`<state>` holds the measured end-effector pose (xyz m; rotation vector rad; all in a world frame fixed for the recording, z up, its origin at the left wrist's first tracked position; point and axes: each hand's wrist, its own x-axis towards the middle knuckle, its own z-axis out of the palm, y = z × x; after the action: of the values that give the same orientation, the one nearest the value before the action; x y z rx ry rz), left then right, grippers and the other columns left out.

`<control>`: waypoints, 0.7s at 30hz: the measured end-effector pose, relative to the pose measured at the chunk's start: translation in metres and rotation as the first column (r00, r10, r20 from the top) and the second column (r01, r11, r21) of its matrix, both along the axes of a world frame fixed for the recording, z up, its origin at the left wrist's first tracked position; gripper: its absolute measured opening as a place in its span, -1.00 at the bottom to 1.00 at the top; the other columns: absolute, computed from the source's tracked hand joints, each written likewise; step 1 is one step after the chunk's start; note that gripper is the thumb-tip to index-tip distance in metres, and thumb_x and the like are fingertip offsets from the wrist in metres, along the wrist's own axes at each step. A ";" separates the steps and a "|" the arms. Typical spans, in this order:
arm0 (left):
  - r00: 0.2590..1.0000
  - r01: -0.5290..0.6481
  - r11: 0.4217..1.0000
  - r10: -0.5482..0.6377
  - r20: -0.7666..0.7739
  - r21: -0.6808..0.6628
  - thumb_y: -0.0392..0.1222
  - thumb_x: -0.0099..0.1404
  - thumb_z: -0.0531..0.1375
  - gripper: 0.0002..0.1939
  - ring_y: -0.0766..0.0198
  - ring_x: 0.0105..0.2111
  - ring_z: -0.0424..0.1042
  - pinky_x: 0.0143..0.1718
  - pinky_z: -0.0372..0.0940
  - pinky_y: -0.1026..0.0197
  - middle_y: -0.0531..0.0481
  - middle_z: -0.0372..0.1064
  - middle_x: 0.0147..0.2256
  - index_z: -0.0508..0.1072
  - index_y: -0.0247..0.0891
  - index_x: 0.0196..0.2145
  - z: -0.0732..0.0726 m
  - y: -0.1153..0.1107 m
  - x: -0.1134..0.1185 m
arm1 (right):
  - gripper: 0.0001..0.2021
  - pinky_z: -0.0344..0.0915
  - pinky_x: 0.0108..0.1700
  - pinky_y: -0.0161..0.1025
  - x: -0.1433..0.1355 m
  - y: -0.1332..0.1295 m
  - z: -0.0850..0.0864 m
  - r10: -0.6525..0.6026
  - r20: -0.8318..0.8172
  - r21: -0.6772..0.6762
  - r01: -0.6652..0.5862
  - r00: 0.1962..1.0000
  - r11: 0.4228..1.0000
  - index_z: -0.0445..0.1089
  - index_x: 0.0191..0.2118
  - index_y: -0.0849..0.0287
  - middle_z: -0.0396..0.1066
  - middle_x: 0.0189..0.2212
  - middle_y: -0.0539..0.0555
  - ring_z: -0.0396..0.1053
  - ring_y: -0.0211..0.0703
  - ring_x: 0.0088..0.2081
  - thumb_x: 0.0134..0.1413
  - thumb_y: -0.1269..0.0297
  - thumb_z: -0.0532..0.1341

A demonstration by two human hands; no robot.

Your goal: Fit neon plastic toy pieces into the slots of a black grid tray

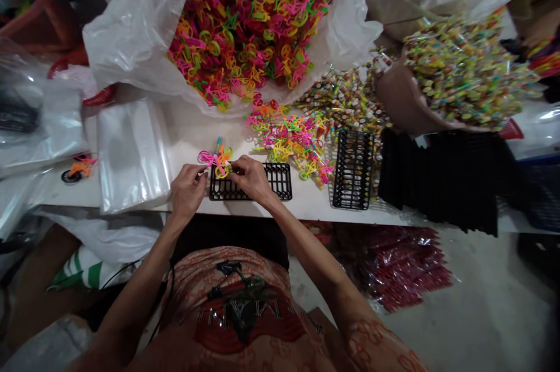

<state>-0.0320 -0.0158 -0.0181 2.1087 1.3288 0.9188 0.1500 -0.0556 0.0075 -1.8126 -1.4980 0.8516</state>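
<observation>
A black plastic rack (280, 181) lies lengthwise on the white table in front of me. Over its left end are small pink, orange and yellow plastic pieces (217, 162). My left hand (189, 190) is at the left side of these pieces, its fingers bent close together near a pink one; what they grip is too small to tell. My right hand (249, 176) reaches over the rack, thumb and fingers pinched at the right edge of the orange and yellow pieces. What is between those fingertips is hidden.
Loose colourful pieces (293, 136) lie beyond the rack, below a large plastic bag (131, 28) full of them. To the right are a second rack (352, 169), black stacks (440, 176) and a filled tub (402, 92). Clear bags (133, 153) lie left.
</observation>
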 end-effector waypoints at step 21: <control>0.964 0.221 0.970 -0.233 -0.126 -0.103 -0.24 0.22 0.15 -0.35 0.18 -0.19 0.47 -0.10 0.39 0.13 -0.03 0.57 -0.15 0.25 -0.18 0.28 -0.024 -0.030 -0.028 | -0.89 0.16 -0.30 -0.29 -0.053 -0.030 -0.017 -0.004 0.063 -0.075 0.009 0.998 0.997 0.32 -0.44 0.13 0.34 -0.36 0.04 0.31 -0.16 -0.30 0.10 0.38 0.19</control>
<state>-0.0598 -0.0462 -0.0416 2.2317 1.1379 0.6195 0.0972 -0.0860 -0.0099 -1.9135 -1.5168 0.8662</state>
